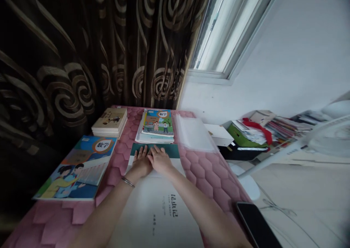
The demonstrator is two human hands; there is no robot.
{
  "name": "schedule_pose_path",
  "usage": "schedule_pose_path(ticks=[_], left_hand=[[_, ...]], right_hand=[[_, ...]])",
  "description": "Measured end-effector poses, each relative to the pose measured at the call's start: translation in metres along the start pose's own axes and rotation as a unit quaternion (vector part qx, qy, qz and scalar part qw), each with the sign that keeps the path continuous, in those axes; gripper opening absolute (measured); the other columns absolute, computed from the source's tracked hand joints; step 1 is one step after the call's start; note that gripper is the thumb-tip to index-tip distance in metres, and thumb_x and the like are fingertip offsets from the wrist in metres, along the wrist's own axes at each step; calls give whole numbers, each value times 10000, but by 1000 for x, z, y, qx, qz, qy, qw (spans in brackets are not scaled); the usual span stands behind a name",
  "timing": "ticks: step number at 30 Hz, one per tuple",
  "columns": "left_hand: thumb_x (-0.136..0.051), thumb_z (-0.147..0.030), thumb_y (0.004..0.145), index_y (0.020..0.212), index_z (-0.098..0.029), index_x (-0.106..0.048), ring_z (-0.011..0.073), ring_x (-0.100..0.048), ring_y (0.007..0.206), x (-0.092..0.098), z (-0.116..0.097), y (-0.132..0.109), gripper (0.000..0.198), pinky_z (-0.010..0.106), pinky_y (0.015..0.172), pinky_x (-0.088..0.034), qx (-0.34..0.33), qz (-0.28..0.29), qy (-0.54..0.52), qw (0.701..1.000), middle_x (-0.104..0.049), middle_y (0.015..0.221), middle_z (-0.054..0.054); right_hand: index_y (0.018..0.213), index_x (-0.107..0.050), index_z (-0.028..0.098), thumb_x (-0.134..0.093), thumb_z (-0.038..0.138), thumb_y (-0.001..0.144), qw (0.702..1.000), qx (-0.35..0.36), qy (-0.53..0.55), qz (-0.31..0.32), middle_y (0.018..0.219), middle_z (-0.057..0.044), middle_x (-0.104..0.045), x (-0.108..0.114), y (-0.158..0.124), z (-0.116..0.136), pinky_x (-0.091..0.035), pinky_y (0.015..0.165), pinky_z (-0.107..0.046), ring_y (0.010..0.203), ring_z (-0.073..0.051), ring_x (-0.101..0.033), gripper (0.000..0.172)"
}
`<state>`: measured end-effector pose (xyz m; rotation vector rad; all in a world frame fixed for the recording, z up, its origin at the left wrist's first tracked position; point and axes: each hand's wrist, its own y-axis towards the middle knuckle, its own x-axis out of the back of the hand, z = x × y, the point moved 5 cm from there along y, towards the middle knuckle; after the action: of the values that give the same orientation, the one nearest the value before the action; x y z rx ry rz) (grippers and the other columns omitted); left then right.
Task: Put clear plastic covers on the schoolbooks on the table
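Note:
A large white sheet or cover [147, 204] with dark printed characters lies lengthwise on the pink padded surface [121, 164], with a dark green band [175, 150] at its far end. My left hand [142, 161] rests on it near the band, palm down with fingers spread. My right hand [160, 159] lies flat beside it, the two hands touching, its fingertips on the green band. Both hands press from above and grip nothing. A bracelet [128, 182] circles my left wrist.
Left are a blue picture book [82, 167] and a stack of tan books [109, 122]. Ahead sits a pile of books [158, 124]; right of it, clear plastic sheets [194, 133]. A phone [257, 224] lies at the right edge, near a white fan [276, 157].

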<state>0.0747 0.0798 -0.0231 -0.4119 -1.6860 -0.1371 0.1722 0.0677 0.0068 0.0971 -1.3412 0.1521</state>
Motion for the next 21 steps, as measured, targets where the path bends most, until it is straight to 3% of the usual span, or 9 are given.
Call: schedule_pose_path(ticks=[2,5,11,17,21], left_hand=[[-360,-365,920,1538,-124,-201,314,-98,1488,2,-1,0,682,520,1180,-114,-6,1,3,1000,-144,1611,147],[-345,-378,928,1529,-118,-240,311,-120,1485,2,-1,0,663,512,1183,-116,-5,1,1,1000,-169,1607,150],[-336,-425,931,1530,-146,-245,291,-104,1490,2,1,0,667,495,1192,-94,3,-1,-5,1000,-121,1619,114],[-312,-454,944,1534,-143,-226,284,-76,1493,7,0,-3,673,478,1197,-69,0,21,-8,1000,-76,1622,102],[-316,-444,941,1535,-145,-224,273,-76,1494,8,-2,-4,672,470,1198,-68,3,21,-10,1000,-79,1622,95]], right_hand=[[1451,-427,151,-288,382,1003,999,32,3,-14,1520,-90,-408,-6,16,7,-404,1009,-394,1297,-269,-426,523],[1436,-454,156,-253,409,1004,999,27,-8,-31,1519,-73,-410,-16,24,-1,-413,996,-421,1258,-280,-449,539],[1451,-440,187,-278,389,989,997,-56,-33,-41,1548,-45,-360,-18,7,-44,-450,929,-434,1197,-302,-475,529],[1483,-378,139,-281,377,996,988,-140,-57,-23,1584,-64,-281,-13,-7,-89,-412,979,-412,1228,-309,-471,551],[1490,-366,167,-285,382,1000,987,-151,-60,-3,1588,-62,-274,-7,-13,-100,-394,989,-425,1325,-323,-384,541]])
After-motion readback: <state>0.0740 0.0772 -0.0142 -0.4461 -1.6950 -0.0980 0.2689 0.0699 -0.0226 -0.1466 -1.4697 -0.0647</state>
